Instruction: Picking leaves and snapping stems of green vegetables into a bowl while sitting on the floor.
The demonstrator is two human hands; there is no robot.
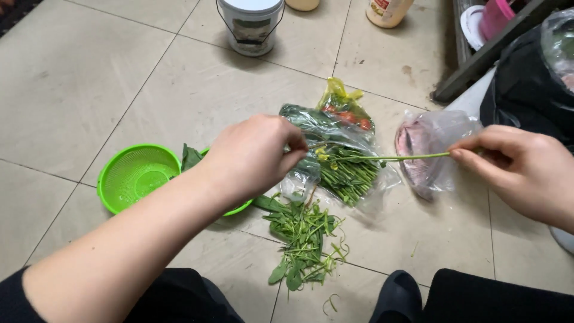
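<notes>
My right hand (526, 167) pinches the thick end of a long green vegetable stalk (406, 158) held level above the floor. My left hand (254, 154) pinches the stalk's other, leafy end, fingers closed on it. Below the stalk lies a clear plastic bag (335, 149) with a bunch of green stems and yellow flowers (350, 173). A pile of picked leaves and scraps (302, 239) sits on the tiles in front of me. A green plastic colander (136, 174) stands at the left, and a second green bowl's rim (236, 210) shows under my left wrist.
A white bucket (251, 24) stands at the far middle. A pinkish plastic bag (427, 149) lies at the right, next to a black bag (526, 84). A bottle (387, 12) and a low shelf with dishes (484, 24) are at the far right. My knees (490, 296) are at the near edge.
</notes>
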